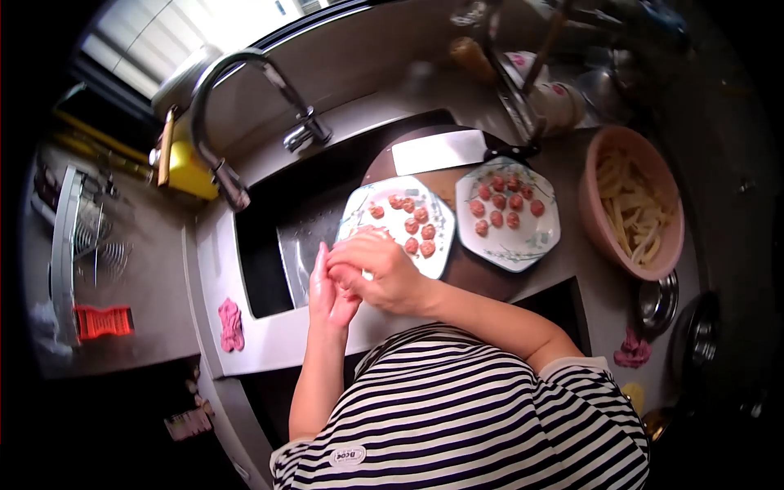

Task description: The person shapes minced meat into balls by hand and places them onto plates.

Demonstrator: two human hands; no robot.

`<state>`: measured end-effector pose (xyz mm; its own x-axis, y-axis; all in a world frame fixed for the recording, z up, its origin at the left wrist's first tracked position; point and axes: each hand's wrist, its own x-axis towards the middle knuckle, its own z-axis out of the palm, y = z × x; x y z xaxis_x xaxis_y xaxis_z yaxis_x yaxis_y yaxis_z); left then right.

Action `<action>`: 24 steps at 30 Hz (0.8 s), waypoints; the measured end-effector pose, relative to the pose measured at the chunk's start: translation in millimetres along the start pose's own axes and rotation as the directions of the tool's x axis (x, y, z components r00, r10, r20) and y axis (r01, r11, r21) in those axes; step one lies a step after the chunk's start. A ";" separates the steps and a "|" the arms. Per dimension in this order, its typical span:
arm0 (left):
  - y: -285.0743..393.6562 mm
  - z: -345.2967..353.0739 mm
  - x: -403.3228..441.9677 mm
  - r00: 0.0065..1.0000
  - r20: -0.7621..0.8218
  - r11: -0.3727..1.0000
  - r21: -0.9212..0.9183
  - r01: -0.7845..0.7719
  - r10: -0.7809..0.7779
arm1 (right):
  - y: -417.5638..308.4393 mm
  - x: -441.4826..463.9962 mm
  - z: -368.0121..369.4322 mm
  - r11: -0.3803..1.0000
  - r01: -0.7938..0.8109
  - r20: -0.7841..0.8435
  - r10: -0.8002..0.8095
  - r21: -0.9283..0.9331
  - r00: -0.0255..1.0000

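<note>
My left hand [324, 287] and my right hand [382, 273] are cupped together above the sink's front edge. The right palm covers the left one, and whatever lies between them is hidden. Just beyond my right hand, a white octagonal plate [359, 202] carries several meatballs [420, 215], its near side partly covered by that hand. A second octagonal plate [516, 245] to the right holds more raw meatballs [498, 219]. Behind the plates a cleaver [438, 153] with a black handle lies on a round board [382, 167].
The chrome tap [233, 192] arches over the dark sink [261, 237]. At right stands a pink bowl [590, 192] of pale strips [633, 208], near a metal bowl [656, 302]. Pink cloths [231, 325] lie on the counter. A red-orange object [104, 322] sits at far left.
</note>
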<state>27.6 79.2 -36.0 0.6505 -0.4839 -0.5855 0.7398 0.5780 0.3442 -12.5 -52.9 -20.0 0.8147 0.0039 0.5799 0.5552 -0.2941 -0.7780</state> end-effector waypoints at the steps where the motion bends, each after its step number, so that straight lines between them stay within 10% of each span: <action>1: 3.1 -12.4 1.2 0.991 0.131 1.000 0.003 -0.020 0.020 | 5.7 -2.6 -2.1 0.995 -0.071 -0.019 0.072 0.072 0.997; 4: 8.2 -9.1 -4.3 0.984 0.117 0.990 0.008 -0.138 0.136 | 17.8 -10.9 -1.5 0.763 -0.475 0.090 0.489 0.438 0.868; 10: 43.4 -33.2 24.7 0.942 -0.179 0.934 -0.175 -0.313 0.283 | 15.4 -10.8 20.0 0.537 -0.598 0.158 0.652 0.595 0.742; 16: 5.5 -1.3 -12.5 0.886 0.347 0.811 0.390 -0.435 0.308 | 37.4 -10.0 26.6 0.070 -0.584 0.348 0.744 0.808 0.570; 21: 5.5 16.7 -20.5 0.818 0.270 0.708 0.410 -0.575 0.508 | 19.7 9.8 17.4 -0.061 -0.584 0.330 0.870 0.809 0.366; 24: 9.0 6.3 -10.7 0.783 0.161 0.696 0.377 -0.612 0.601 | 36.0 -5.2 2.4 -0.077 -0.573 0.496 0.603 0.816 0.625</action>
<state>28.4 85.4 -22.0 0.9815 -0.1374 -0.1332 0.1817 0.4501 0.8743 3.6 -61.2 -51.6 0.9270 0.2987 -0.2266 -0.3727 0.8002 -0.4699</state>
